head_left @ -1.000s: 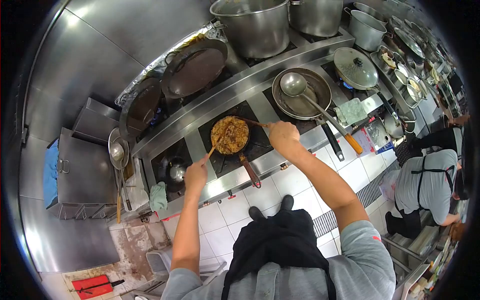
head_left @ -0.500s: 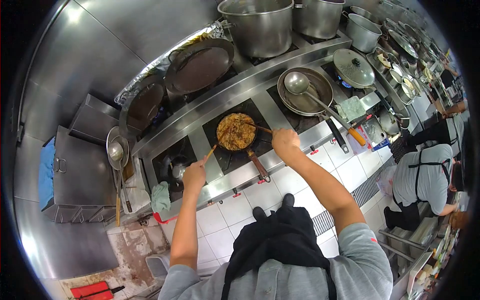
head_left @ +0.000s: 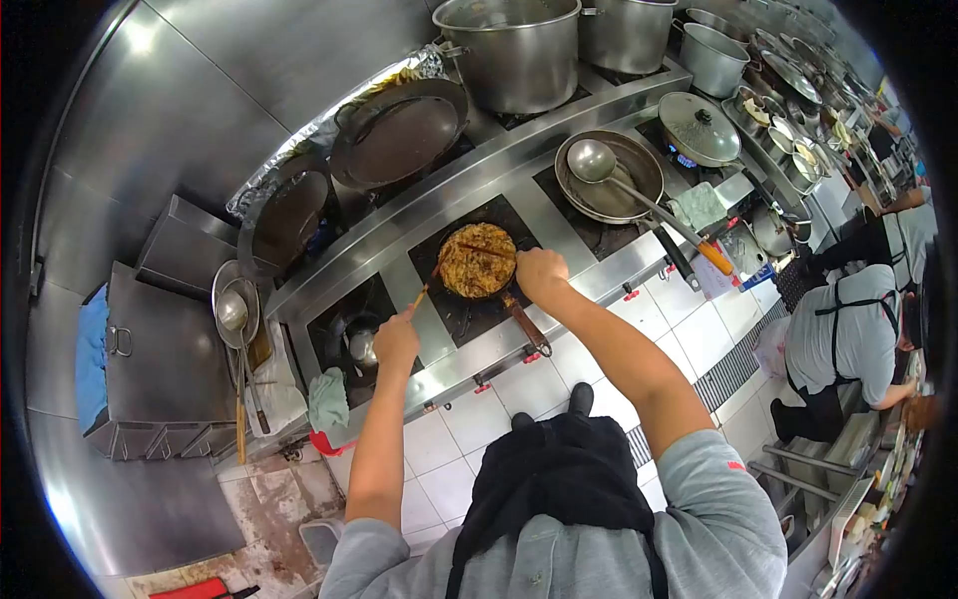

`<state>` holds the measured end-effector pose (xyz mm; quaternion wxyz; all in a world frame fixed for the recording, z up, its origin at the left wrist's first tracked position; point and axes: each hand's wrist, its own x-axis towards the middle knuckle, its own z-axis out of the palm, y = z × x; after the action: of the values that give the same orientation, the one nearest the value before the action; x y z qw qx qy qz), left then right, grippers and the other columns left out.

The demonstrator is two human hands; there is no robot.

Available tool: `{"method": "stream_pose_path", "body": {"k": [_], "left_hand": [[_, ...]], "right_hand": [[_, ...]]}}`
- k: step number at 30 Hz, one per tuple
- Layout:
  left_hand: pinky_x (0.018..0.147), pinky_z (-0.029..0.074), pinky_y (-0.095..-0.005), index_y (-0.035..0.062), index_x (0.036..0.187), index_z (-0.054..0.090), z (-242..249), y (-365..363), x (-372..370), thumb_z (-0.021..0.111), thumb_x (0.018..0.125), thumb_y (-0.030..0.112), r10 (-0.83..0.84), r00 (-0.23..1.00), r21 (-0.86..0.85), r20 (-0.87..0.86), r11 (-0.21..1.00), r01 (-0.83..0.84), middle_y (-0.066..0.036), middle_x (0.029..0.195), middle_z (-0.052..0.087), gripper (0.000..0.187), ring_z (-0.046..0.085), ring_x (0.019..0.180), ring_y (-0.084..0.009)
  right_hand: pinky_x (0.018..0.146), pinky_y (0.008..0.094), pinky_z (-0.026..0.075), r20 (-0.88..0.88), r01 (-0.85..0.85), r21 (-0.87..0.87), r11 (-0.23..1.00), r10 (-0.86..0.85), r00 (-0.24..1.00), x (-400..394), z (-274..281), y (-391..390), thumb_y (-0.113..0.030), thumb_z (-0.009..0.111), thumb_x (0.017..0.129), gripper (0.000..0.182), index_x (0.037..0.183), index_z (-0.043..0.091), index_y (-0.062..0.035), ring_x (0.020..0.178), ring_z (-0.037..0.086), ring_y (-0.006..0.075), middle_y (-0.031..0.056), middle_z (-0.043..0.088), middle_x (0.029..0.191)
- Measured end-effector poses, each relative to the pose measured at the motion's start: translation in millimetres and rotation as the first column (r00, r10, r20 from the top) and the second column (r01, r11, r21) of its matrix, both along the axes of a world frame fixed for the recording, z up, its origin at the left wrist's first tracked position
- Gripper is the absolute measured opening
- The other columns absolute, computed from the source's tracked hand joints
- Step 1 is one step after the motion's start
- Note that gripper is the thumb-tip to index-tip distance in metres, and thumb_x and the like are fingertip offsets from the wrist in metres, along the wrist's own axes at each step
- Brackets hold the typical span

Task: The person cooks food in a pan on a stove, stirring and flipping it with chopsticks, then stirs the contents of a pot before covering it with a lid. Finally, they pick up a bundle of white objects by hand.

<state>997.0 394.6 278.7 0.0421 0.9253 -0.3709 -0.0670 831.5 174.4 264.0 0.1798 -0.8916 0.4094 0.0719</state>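
Observation:
A small frying pan with a brown wooden handle point(head_left: 526, 324) sits on a stove burner. Golden-brown chopped food point(head_left: 477, 262), perhaps fried rice or noodles, fills it. My left hand point(head_left: 396, 341) grips a thin wooden stick point(head_left: 423, 295), like a chopstick, whose far end reaches the pan's left side. At the pan's right edge, my right hand point(head_left: 540, 275) is closed around another wooden stick point(head_left: 488, 250), which lies across the food. The pan's handle is untouched, below my right hand.
Right of the pan, a larger pan point(head_left: 637, 165) holds a ladle point(head_left: 592, 160). A lidded pan point(head_left: 701, 130) stands over a blue flame. Big stockpots point(head_left: 509, 60) and dark pans point(head_left: 399, 135) line the back. A green cloth point(head_left: 327, 399) hangs at left; a co-worker point(head_left: 838, 329) bends at right.
My right hand has moved left, close to the pan's rim, and its stick reaches further across the food. My left hand has barely shifted. The food has been stirred about.

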Motion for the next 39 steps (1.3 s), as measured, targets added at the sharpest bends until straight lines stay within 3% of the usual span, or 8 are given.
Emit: {"method": "stream_pose_path", "body": {"k": [5,11,16,19,25,30,32,39], "left_hand": [[0.073,0.048,-0.0434,0.0230,0.114,0.059,20,0,0,0.045,0.081,0.010,-0.031,0.999,0.054,-0.035,0.998,0.033,-0.014,0.091,0.063,0.038,0.060,0.086,-0.0336],[0.071,0.048,-0.0425,0.0264,0.111,0.060,-3,-9,5,0.048,0.083,0.014,0.028,0.999,0.006,-0.024,1.000,-0.028,-0.019,0.085,0.062,0.033,0.060,0.080,-0.0347],[0.070,0.047,-0.0440,0.0250,0.114,0.058,29,10,-13,0.046,0.083,0.014,-0.115,0.992,0.030,-0.059,0.993,0.117,-0.017,0.085,0.062,0.035,0.060,0.077,-0.0368],[0.070,0.047,-0.0441,0.0259,0.112,0.060,29,13,-12,0.046,0.083,0.014,-0.013,0.997,0.079,-0.076,0.997,0.019,-0.017,0.083,0.062,0.034,0.060,0.078,-0.0366],[0.070,0.047,-0.0428,0.0276,0.113,0.059,47,26,-18,0.045,0.081,0.013,-0.118,0.987,0.076,-0.110,0.989,0.127,-0.017,0.085,0.062,0.037,0.060,0.078,-0.0347],[0.070,0.047,-0.0422,0.0275,0.113,0.059,57,30,-21,0.045,0.080,0.012,-0.159,0.983,0.107,-0.087,0.980,0.168,-0.016,0.083,0.063,0.039,0.060,0.077,-0.0340],[0.070,0.047,-0.0421,0.0275,0.113,0.059,78,22,-38,0.043,0.081,0.012,-0.085,0.963,0.034,-0.257,0.995,0.096,-0.016,0.082,0.063,0.039,0.060,0.077,-0.0339],[0.069,0.047,-0.0423,0.0263,0.112,0.060,66,24,-33,0.041,0.080,0.012,-0.183,0.971,0.147,-0.152,0.968,0.205,-0.015,0.084,0.063,0.039,0.060,0.077,-0.0340]], "right_hand": [[0.073,0.0340,0.051,0.026,0.027,-0.024,0.999,-0.026,0.999,-15,35,-2,-0.012,0.048,0.082,0.022,0.094,0.066,-0.0082,0.090,0.063,0.0270,0.0118,0.064,0.098],[0.072,0.0340,0.052,-0.013,0.099,-0.076,0.992,-0.101,0.995,-11,3,-19,-0.013,0.048,0.082,0.022,0.092,0.067,-0.0085,0.088,0.063,0.0275,0.0117,0.065,0.094],[0.069,0.0340,0.052,0.043,0.036,-0.081,0.996,-0.032,0.999,-32,33,-1,-0.013,0.048,0.082,0.021,0.093,0.067,-0.0094,0.085,0.064,0.0266,0.0106,0.065,0.089],[0.068,0.0338,0.052,-0.062,-0.111,-0.109,0.988,0.105,0.993,-41,22,6,-0.013,0.048,0.083,0.022,0.092,0.067,-0.0094,0.085,0.064,0.0262,0.0110,0.065,0.087],[0.069,0.0326,0.052,-0.153,-0.193,0.022,0.981,0.194,0.969,-50,61,10,-0.014,0.048,0.082,0.023,0.095,0.066,-0.0101,0.088,0.063,0.0256,0.0099,0.065,0.093],[0.072,0.0324,0.052,-0.212,-0.172,0.035,0.984,0.176,0.961,-65,89,1,-0.014,0.048,0.082,0.023,0.097,0.066,-0.0114,0.088,0.063,0.0258,0.0099,0.065,0.096],[0.073,0.0333,0.052,-0.172,-0.177,-0.010,0.984,0.173,0.970,-74,95,-3,-0.013,0.047,0.083,0.023,0.097,0.065,-0.0127,0.088,0.063,0.0256,0.0096,0.065,0.096],[0.073,0.0340,0.051,-0.231,-0.126,0.006,0.992,0.124,0.965,-78,88,-13,-0.015,0.048,0.083,0.022,0.094,0.066,-0.0096,0.087,0.063,0.0269,0.0098,0.065,0.095]]}}
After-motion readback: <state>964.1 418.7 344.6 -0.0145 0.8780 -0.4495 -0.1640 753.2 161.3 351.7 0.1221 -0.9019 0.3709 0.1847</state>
